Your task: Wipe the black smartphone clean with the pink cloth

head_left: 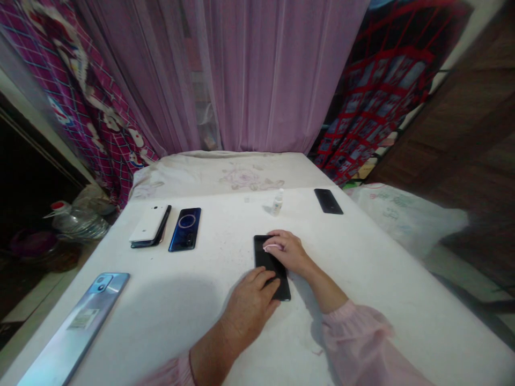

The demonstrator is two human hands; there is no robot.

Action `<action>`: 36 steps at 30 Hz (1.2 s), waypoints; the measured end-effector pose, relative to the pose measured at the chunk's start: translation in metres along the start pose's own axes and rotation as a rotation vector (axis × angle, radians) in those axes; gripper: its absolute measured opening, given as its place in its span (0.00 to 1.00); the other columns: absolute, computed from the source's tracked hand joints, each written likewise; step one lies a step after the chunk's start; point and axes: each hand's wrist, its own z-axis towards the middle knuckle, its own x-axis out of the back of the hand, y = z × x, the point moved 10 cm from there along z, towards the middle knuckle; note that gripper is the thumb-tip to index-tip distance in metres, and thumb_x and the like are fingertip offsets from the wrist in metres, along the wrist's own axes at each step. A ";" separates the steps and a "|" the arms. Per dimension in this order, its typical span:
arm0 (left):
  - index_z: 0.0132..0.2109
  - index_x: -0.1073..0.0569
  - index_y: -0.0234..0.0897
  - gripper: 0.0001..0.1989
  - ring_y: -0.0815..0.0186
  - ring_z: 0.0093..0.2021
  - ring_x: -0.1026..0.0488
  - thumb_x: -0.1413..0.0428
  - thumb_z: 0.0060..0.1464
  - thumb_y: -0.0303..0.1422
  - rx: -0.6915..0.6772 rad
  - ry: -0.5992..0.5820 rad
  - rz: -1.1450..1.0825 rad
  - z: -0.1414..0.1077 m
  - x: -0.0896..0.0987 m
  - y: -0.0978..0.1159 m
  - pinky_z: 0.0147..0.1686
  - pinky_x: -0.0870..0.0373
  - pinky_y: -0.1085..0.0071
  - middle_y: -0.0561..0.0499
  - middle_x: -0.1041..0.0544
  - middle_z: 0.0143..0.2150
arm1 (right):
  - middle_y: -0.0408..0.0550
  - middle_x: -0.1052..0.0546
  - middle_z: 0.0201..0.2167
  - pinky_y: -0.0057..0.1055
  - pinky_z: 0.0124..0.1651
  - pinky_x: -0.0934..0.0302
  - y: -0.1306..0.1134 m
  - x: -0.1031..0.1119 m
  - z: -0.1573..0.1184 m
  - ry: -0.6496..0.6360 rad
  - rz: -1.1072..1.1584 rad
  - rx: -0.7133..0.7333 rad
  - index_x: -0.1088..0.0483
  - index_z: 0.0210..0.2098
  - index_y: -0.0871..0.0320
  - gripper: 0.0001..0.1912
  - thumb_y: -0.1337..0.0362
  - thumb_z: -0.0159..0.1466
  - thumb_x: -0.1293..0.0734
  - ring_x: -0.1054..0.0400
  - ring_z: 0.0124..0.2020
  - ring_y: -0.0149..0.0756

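Observation:
A black phone lies flat on the white-covered table, its dark screen facing up. My left hand rests on its lower part, fingers bent across the left edge and onto the screen. Over the upper part, my right hand has its fingers closed around a small pinkish-white thing, perhaps a cloth or pad, pressed against the screen. Beyond the phone stands a small clear bottle with a white label.
On the left lie a blue phone, a stack with a white phone on top, and a large silver-blue phone. A dark phone lies at the back right. Purple curtains hang behind the table.

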 end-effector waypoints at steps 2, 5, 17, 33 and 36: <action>0.53 0.28 0.37 0.19 0.54 0.57 0.33 0.39 0.55 0.31 -0.003 0.003 0.000 0.000 0.001 0.000 0.57 0.34 0.57 0.45 0.26 0.54 | 0.45 0.27 0.52 0.46 0.60 0.51 -0.003 -0.003 -0.005 -0.090 0.000 0.015 0.21 0.33 0.46 0.07 0.62 0.57 0.32 0.37 0.55 0.43; 0.54 0.28 0.36 0.19 0.54 0.56 0.33 0.38 0.54 0.30 -0.005 0.001 -0.006 0.001 0.001 0.001 0.57 0.33 0.57 0.46 0.27 0.55 | 0.44 0.34 0.61 0.51 0.63 0.59 -0.007 -0.008 -0.012 -0.215 0.012 0.024 0.21 0.33 0.46 0.06 0.60 0.57 0.31 0.44 0.62 0.47; 0.53 0.28 0.39 0.17 0.54 0.57 0.33 0.40 0.56 0.32 0.008 0.004 -0.003 0.000 0.000 -0.001 0.57 0.33 0.55 0.47 0.26 0.55 | 0.42 0.24 0.47 0.47 0.60 0.52 -0.002 -0.005 0.003 -0.023 0.009 -0.061 0.21 0.32 0.46 0.06 0.62 0.57 0.31 0.35 0.53 0.42; 0.54 0.28 0.38 0.18 0.55 0.58 0.33 0.40 0.56 0.31 -0.005 0.009 0.000 0.000 0.000 0.001 0.56 0.33 0.57 0.46 0.26 0.55 | 0.42 0.20 0.37 0.37 0.51 0.43 0.004 -0.001 0.014 0.137 -0.073 -0.098 0.22 0.34 0.49 0.08 0.62 0.61 0.35 0.29 0.42 0.37; 0.53 0.28 0.38 0.17 0.54 0.57 0.33 0.40 0.56 0.31 0.000 0.005 -0.003 0.000 0.000 0.000 0.56 0.33 0.57 0.46 0.26 0.54 | 0.42 0.20 0.39 0.39 0.55 0.45 -0.003 -0.004 0.010 0.086 -0.001 -0.040 0.22 0.32 0.48 0.07 0.63 0.60 0.33 0.31 0.46 0.37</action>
